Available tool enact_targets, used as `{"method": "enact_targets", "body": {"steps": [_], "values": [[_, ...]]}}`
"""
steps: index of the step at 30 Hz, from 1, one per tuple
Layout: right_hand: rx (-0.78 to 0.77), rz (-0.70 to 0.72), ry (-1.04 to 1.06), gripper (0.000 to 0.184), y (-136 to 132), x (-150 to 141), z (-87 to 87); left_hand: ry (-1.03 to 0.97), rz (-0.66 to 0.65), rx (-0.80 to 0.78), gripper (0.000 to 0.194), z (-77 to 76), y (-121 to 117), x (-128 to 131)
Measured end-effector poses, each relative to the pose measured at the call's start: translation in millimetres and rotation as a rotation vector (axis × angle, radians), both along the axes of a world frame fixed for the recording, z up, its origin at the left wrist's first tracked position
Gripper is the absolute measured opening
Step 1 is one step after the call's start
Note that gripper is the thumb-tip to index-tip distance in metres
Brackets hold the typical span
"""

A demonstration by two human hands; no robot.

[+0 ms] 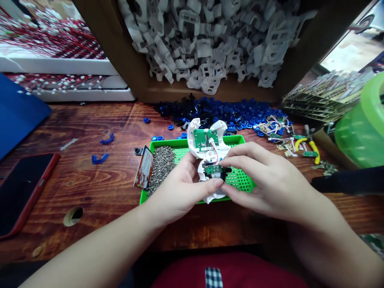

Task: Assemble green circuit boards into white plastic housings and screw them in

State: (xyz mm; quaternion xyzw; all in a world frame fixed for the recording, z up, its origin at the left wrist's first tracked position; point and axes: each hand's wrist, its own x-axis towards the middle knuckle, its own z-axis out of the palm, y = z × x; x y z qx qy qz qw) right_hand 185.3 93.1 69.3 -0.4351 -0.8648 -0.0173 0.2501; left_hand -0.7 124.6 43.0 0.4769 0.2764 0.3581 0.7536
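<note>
My left hand (179,187) is closed around a white plastic housing (222,131), its thumb pressed across the lower part. An upper green circuit board (200,140) sits in the housing's rounded upper half. From a white connector on it, a short red-and-white cable (216,153) runs down to a smaller green board (210,170) in the lower half. Fingers of my right hand (267,182) close on the lower half's right edge, near a dark piece partly hidden by them. Beneath both hands lies a green perforated tray (240,140), with many small metal screws (162,166) in its left side.
Behind the tray are blue plastic parts (210,112) and a carton (144,88) of white shells. Yellow-handled pliers (315,152) and small wired boards (274,130) lie right, near a green bucket (357,132). A phone (24,192) lies left; wire bundles (60,40) stand behind.
</note>
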Motion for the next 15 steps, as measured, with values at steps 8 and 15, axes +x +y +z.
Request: {"method": "enact_targets", "body": {"steps": [8, 15], "values": [[-0.100, 0.030, 0.085, 0.030, 1.0, 10.4, 6.1, -0.001, -0.113, -0.098, 0.053, 3.8, 1.8, -3.2], [-0.069, 0.041, 0.086, 0.029, 0.5, 3.7, 3.1, 0.002, -0.100, -0.044, 0.054, 4.6, 3.0, -4.5]]}}
